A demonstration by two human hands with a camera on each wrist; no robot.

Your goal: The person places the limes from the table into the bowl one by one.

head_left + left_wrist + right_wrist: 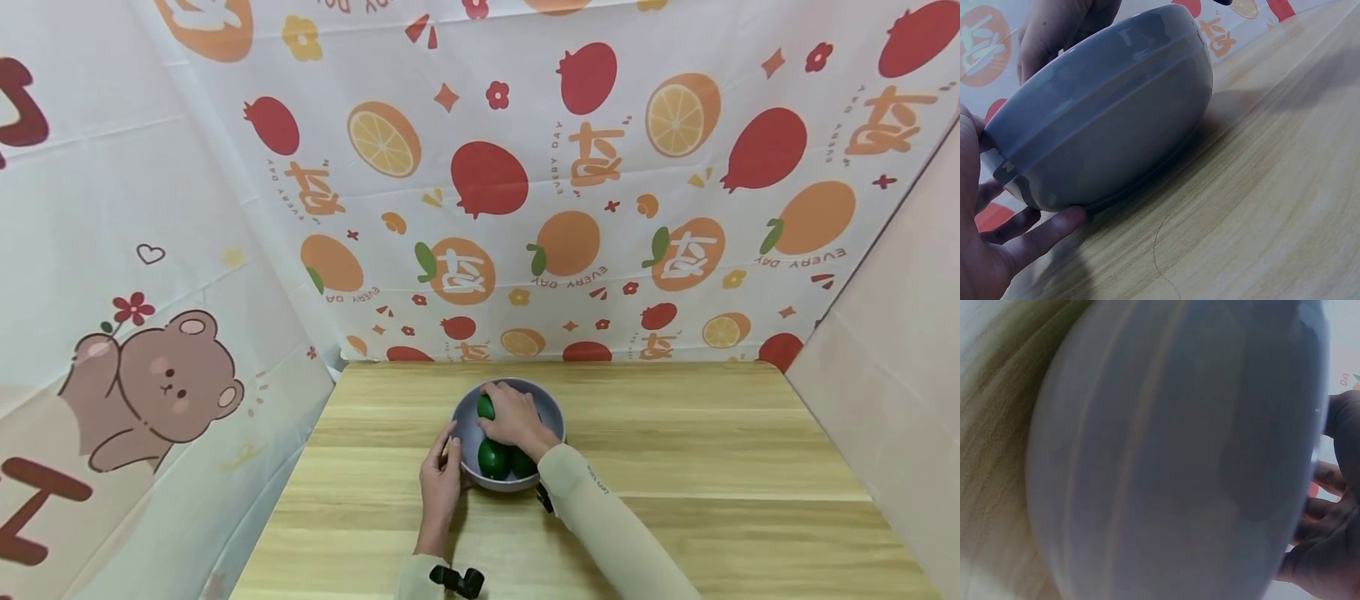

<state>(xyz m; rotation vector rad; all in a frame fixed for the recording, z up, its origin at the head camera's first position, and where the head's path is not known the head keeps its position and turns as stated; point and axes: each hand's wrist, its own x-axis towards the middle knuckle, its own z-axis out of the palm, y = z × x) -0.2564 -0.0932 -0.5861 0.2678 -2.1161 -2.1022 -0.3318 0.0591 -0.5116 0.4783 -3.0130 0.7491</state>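
Note:
A grey-blue bowl (552, 406) stands on the wooden table. Inside it, two glossy dark green oval fruits (492, 459) lie at the near side; their exact kind cannot be told. My right hand (514, 417) reaches over the right rim and grips another green fruit (486, 407) at the bowl's far left, its fingers partly covering it. Against the outer left side of the bowl rests my left hand (440, 479), thumb and fingers spread. In the left wrist view, fingertips (1071, 216) touch the bowl's lower wall (1122, 131). The right wrist view shows mostly the bowl's outer wall (1166, 456).
The table (690, 450) reaches back to a fruit-printed cloth (487, 250). Another cloth with a printed bear (161, 387) hangs at the left, and a pale wall (885, 333) stands at the right.

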